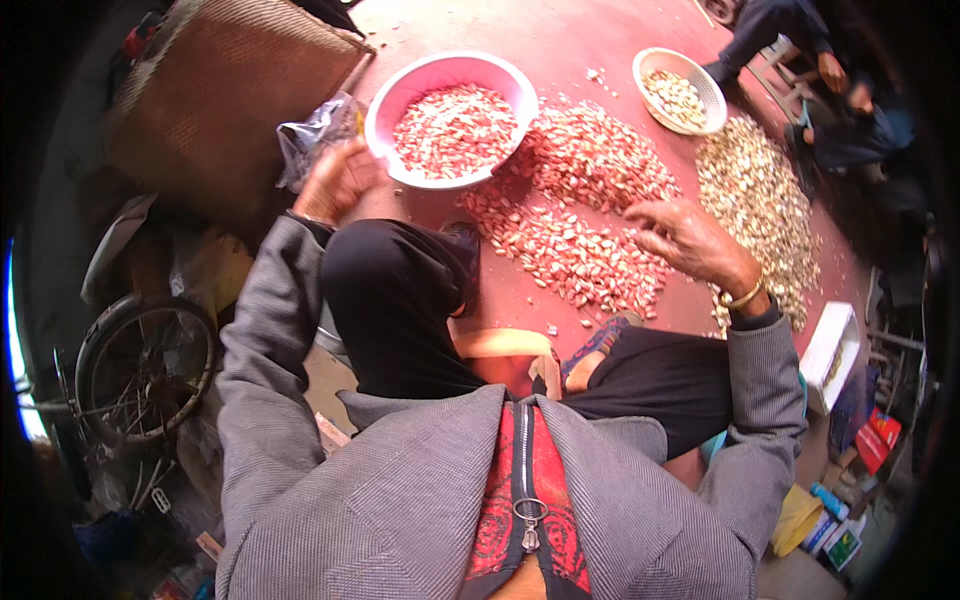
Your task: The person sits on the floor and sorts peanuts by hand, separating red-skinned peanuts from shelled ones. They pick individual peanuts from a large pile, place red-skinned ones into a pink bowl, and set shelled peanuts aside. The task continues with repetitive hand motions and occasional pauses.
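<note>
Nearest the camera, a grey woven jacket hangs open over a red patterned top with a metal zip, and black-trousered knees rise beyond it. A sandalled foot rests on the dark red floor between the legs.

The right hand, with a gold bangle on its wrist, hovers palm down over the near edge of a long heap of pinkish shelled peanuts spread on the floor. Its fingers are loosely curled and spread at the kernels; whether they have pinched any I cannot tell.

The left hand is curled half shut beside the rim of a round pink plastic basin filled with the same pinkish kernels. What it grips, if anything, is hidden. A crumpled clear plastic bag lies just beside it.

To the right lies a separate heap of pale unshelled peanuts. Beyond it stands a cream plastic colander bowl holding more. Another person in dark clothing sits at the far edge. On the left are a bicycle wheel and a large woven basket.
</note>
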`<state>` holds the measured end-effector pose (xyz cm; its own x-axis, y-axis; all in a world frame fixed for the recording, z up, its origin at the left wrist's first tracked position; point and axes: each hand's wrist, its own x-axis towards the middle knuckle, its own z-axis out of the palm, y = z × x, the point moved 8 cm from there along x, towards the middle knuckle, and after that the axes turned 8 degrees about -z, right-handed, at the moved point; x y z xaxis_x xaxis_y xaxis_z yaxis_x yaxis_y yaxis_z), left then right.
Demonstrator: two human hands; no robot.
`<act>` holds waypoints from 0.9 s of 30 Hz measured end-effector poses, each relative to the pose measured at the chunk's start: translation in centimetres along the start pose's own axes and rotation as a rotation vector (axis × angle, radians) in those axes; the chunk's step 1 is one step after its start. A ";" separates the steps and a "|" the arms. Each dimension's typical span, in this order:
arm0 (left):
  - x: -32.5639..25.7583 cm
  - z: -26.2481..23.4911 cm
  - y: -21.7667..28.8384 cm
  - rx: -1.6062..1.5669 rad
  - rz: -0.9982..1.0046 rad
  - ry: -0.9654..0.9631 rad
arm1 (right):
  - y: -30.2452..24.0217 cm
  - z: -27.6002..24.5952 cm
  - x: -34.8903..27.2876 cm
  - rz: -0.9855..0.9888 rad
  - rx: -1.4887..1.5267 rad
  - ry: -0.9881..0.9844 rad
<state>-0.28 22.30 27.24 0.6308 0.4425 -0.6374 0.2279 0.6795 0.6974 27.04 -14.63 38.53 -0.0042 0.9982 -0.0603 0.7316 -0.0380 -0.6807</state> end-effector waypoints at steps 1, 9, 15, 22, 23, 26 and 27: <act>0.7 -2.1 -3.4 -0.061 -0.086 -0.008 | 0.0 0.4 0.3 0.013 0.011 -0.028; 12.9 -4.1 -16.8 -0.515 -0.169 0.148 | -0.7 1.2 2.1 0.084 -0.027 -0.081; 17.6 -1.2 -18.4 -0.835 -0.157 0.049 | 1.1 1.3 2.1 0.244 0.031 -0.082; 22.9 -4.1 -19.1 -0.991 -0.253 0.260 | 2.5 2.7 3.5 0.258 0.018 -0.099; 23.7 -4.9 -18.2 -0.855 -0.175 0.239 | 2.5 2.9 3.9 0.239 0.010 -0.091; 26.2 -6.1 -15.5 -0.679 -0.023 0.133 | 2.8 4.0 4.3 0.195 -0.046 -0.139; 26.8 -6.6 -14.1 -0.523 0.070 0.145 | 3.2 4.5 3.9 0.239 -0.049 -0.174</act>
<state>8.56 28.44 -1.85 0.5144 0.5477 -0.6599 -0.2332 0.8298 0.5070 26.31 -11.07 32.85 0.0585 0.9380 -0.3417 0.7580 -0.2645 -0.5963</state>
